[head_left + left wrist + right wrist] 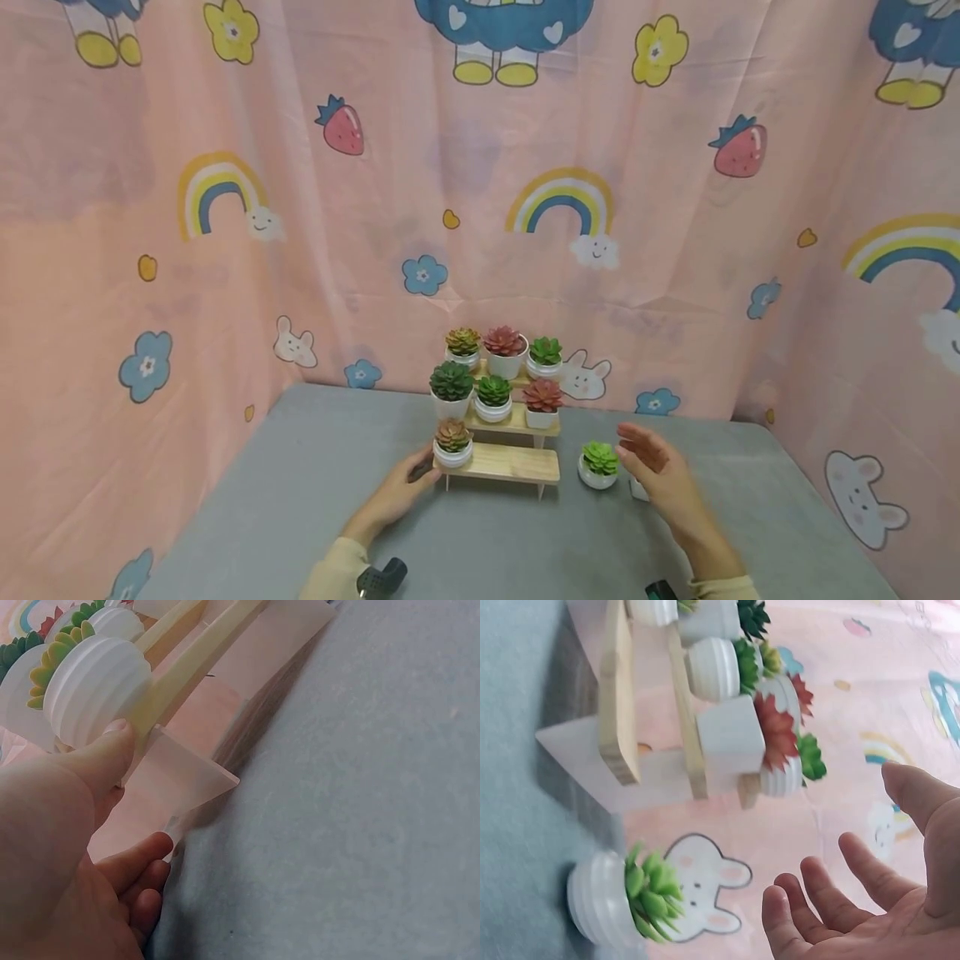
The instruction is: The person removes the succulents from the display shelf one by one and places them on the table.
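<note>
A three-tier wooden plant stand (495, 463) holds several potted succulents. My left hand (405, 483) grips the left end of its bottom tier, thumb beside a white ribbed pot (97, 682) with a brownish succulent (453, 435); in the left wrist view its other fingers lie lower, by the stand's pale side leg (184, 772). My right hand (660, 471), fingers spread and holding nothing, hovers right of a bright green succulent (600, 457) in a white ribbed pot (604, 900) on the table. Another white pot (639, 490) is mostly hidden behind that hand.
On the middle tier stand a dark green succulent (452, 379), a green one (493, 389) and a red one (543, 394). Three more fill the top tier, the middle one red (504, 340). A pink printed curtain (480, 150) hangs behind the grey table (322, 450).
</note>
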A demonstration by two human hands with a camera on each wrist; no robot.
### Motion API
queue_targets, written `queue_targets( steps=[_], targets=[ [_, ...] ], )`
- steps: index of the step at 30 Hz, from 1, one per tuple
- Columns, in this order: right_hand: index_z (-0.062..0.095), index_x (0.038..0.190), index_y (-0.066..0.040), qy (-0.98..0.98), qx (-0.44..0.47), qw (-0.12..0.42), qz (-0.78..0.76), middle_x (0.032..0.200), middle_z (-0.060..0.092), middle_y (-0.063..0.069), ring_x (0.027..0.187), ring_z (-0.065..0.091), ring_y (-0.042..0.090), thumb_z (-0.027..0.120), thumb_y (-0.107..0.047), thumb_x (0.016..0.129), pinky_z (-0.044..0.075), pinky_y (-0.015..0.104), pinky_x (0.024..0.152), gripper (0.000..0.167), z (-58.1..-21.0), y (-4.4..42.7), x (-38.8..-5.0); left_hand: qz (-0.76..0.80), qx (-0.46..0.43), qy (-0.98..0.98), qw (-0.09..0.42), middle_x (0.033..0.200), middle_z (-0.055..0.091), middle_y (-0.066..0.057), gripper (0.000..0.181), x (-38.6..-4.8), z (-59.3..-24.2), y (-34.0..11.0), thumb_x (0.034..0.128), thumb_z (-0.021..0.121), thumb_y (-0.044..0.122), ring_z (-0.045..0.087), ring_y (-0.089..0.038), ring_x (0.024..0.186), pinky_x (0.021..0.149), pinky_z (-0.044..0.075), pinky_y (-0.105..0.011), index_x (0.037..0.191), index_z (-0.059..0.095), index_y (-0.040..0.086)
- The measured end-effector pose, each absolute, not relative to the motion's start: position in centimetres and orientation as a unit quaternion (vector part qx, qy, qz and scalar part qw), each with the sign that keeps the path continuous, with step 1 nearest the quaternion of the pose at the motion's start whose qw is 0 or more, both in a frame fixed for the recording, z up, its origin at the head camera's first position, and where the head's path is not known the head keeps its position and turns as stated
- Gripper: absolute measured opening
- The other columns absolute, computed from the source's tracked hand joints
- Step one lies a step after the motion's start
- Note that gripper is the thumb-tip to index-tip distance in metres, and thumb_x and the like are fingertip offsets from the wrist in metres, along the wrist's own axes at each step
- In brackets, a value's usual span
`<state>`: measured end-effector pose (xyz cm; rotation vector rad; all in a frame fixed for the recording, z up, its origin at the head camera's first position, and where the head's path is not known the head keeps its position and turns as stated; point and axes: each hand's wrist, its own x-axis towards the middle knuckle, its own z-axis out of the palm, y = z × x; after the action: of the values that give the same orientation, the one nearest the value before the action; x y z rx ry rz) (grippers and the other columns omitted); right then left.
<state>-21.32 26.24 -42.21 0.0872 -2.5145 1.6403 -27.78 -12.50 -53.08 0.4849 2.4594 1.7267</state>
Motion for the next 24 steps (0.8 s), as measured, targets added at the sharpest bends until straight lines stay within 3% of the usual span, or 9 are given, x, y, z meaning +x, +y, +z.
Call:
queue_targets(
  steps=[2,8,17,24],
  targets=[
    [0.047,0.147,-0.004,-0.836,0.031,0.062,0.544,0.147,0.053,0.017,0.111,0.051,-0.013,0.056,-0.024,0.105,0.047,0.01,0.09,0.048,-42.4,25.6,-21.2,0.569,0.161,0.805,0.051,0.153,0.047,-0.026,0.064,-27.7,-53.0,-12.3,0.1024,0.06,0.028,0.04,-0.045,0.146,0.12,0.033,-0.06,0.155,0.036,0.001],
    [0.053,0.14,0.0,-0.822,0.049,0.05,0.565,0.14,0.059,0.018,0.11,0.058,-0.002,0.061,-0.015,0.102,0.05,0.015,0.089,0.042,-42.7,24.0,-20.8,0.574,0.161,0.8,0.062,0.154,0.046,-0.025,0.065,-27.7,-53.3,-11.9,0.1025,0.06,0.029,0.038,-0.044,0.147,0.121,0.032,-0.059,0.156,0.036,0.001],
    [0.052,0.14,0.002,-0.815,0.079,0.012,0.574,0.139,0.058,0.024,0.122,0.061,0.031,0.066,-0.014,0.098,0.053,0.027,0.094,0.047,-43.6,21.1,-21.8,0.575,0.17,0.798,0.055,0.154,0.045,-0.028,0.065,-28.0,-52.7,-11.5,0.103,0.059,0.028,0.038,-0.047,0.146,0.12,0.032,-0.062,0.155,0.035,-0.002],
    [0.054,0.139,0.002,-0.811,0.121,-0.018,0.572,0.137,0.059,0.026,0.123,0.06,0.035,0.065,-0.016,0.099,0.053,0.042,0.101,0.046,-44.8,19.6,-23.2,0.57,0.162,0.803,0.06,0.154,0.045,-0.027,0.065,-27.9,-52.6,-12.2,0.1023,0.06,0.028,0.038,-0.046,0.146,0.12,0.033,-0.06,0.155,0.035,-0.001]
  ],
)
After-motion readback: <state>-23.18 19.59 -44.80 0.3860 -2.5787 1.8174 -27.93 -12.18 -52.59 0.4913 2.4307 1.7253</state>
